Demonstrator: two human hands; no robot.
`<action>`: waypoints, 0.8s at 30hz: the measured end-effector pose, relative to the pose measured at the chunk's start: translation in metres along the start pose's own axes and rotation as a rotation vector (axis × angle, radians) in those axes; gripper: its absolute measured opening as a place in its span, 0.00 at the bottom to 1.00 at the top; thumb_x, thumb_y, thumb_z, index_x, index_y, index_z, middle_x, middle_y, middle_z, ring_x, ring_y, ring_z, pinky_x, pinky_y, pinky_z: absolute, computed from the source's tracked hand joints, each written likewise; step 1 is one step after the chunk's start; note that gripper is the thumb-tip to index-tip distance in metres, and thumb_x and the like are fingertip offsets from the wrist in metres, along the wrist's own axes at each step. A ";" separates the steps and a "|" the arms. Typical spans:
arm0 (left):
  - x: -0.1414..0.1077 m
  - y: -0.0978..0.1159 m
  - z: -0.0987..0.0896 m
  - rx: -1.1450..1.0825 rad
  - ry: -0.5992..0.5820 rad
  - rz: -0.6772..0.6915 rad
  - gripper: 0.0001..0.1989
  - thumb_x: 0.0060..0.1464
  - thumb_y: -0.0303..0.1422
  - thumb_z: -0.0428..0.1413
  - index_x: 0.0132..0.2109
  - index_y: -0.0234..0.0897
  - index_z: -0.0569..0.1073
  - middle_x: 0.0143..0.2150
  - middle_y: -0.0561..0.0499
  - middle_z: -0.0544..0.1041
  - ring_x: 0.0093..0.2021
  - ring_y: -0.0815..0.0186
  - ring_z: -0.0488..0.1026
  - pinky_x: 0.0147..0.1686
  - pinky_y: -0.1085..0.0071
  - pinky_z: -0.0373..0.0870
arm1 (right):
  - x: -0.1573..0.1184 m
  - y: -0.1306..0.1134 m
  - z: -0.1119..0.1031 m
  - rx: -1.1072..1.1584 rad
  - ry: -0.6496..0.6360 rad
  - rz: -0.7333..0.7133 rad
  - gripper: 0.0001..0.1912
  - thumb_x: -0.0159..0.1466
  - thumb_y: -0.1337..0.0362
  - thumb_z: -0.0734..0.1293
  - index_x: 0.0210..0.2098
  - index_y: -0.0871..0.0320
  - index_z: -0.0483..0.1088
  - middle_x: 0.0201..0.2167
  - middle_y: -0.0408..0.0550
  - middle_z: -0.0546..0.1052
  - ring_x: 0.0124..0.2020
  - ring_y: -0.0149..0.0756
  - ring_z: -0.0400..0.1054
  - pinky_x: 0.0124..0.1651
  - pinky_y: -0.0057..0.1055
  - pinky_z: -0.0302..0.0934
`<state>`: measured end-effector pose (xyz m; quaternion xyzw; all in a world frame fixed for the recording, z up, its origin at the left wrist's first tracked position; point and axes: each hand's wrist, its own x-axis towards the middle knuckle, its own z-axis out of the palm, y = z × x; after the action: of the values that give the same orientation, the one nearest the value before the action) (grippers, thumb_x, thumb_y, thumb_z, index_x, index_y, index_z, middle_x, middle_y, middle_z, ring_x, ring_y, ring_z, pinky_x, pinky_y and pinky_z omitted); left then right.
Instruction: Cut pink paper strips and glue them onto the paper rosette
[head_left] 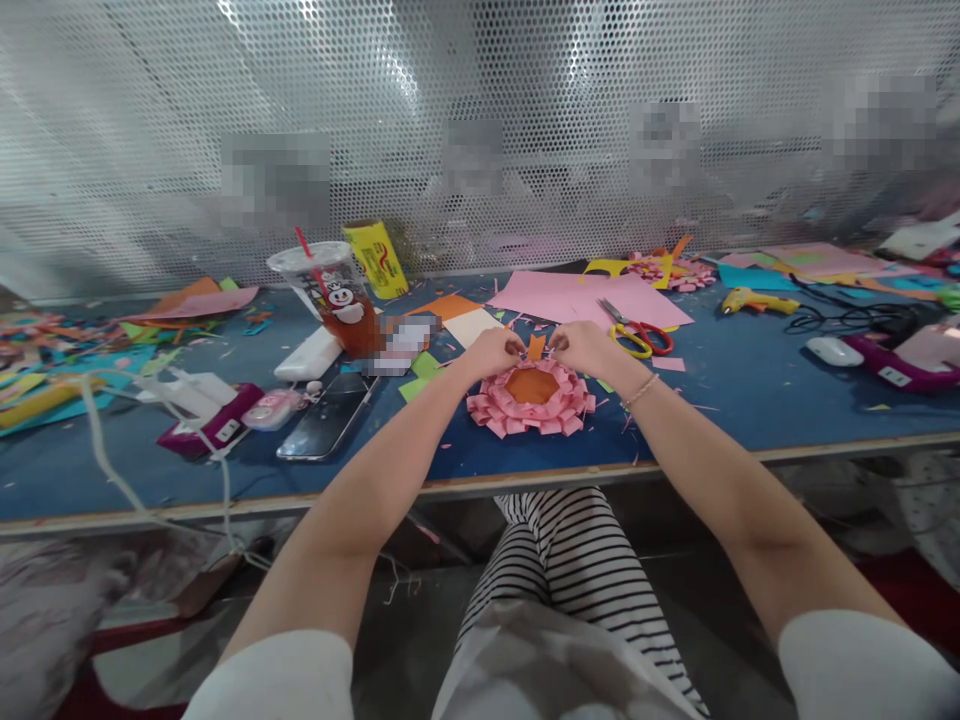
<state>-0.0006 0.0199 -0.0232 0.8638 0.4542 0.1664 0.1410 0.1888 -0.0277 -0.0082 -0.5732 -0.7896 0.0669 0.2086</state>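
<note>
A pink paper flower (501,413) with looped petals and an orange centre lies flat on the blue table in front of me. A short orange paper strip (536,347) stands up at its far edge. My left hand (493,353) is at the far left rim, with fingers curled and pinched on the flower's edge. On the far right rim my right hand (585,349) is closed in a similar pinch, on the other side of the strip. The fingertips are small in view and partly hidden.
Scissors (637,337) lie right of my hands, by a pink sheet (570,298). A drink cup (330,300) stands left, behind a phone (328,418). A yellow glue gun (757,302) with a black cable lies right. A perforated metal panel (525,90) rises behind the table.
</note>
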 end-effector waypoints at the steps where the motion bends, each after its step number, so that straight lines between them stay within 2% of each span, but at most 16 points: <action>1: 0.000 0.000 0.000 0.008 0.002 0.006 0.15 0.40 0.25 0.53 0.38 0.34 0.78 0.32 0.49 0.79 0.36 0.63 0.75 0.40 0.71 0.70 | 0.001 0.000 0.001 -0.015 -0.021 0.005 0.13 0.54 0.71 0.63 0.37 0.62 0.75 0.36 0.51 0.78 0.38 0.36 0.72 0.41 0.26 0.62; 6: -0.004 0.003 0.001 0.036 0.034 0.052 0.14 0.41 0.24 0.51 0.37 0.33 0.77 0.31 0.50 0.78 0.35 0.66 0.75 0.38 0.74 0.69 | 0.008 0.004 0.011 -0.040 -0.118 0.018 0.14 0.53 0.70 0.64 0.38 0.62 0.75 0.36 0.50 0.78 0.39 0.36 0.72 0.41 0.24 0.62; 14: -0.010 0.015 0.000 0.207 0.048 0.105 0.12 0.43 0.23 0.50 0.35 0.35 0.74 0.30 0.50 0.78 0.33 0.66 0.73 0.32 0.74 0.66 | 0.010 0.005 0.016 -0.063 -0.078 0.003 0.16 0.52 0.73 0.61 0.38 0.63 0.74 0.37 0.50 0.78 0.39 0.34 0.71 0.42 0.22 0.60; 19: -0.012 0.019 -0.002 0.280 0.028 0.090 0.10 0.44 0.24 0.50 0.35 0.35 0.74 0.33 0.49 0.77 0.34 0.66 0.73 0.32 0.74 0.64 | 0.009 0.007 0.018 -0.097 -0.107 -0.004 0.15 0.54 0.72 0.62 0.39 0.63 0.73 0.37 0.51 0.77 0.39 0.35 0.71 0.41 0.23 0.59; 24: -0.013 0.023 0.000 0.364 0.019 0.072 0.10 0.45 0.25 0.50 0.35 0.35 0.73 0.34 0.47 0.77 0.36 0.63 0.73 0.32 0.72 0.63 | -0.005 -0.005 0.018 -0.257 -0.088 -0.145 0.11 0.60 0.70 0.59 0.40 0.64 0.70 0.39 0.57 0.76 0.43 0.41 0.70 0.43 0.29 0.58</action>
<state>0.0089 -0.0035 -0.0164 0.8892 0.4468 0.0946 -0.0281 0.1781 -0.0312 -0.0243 -0.5329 -0.8395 -0.0246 0.1029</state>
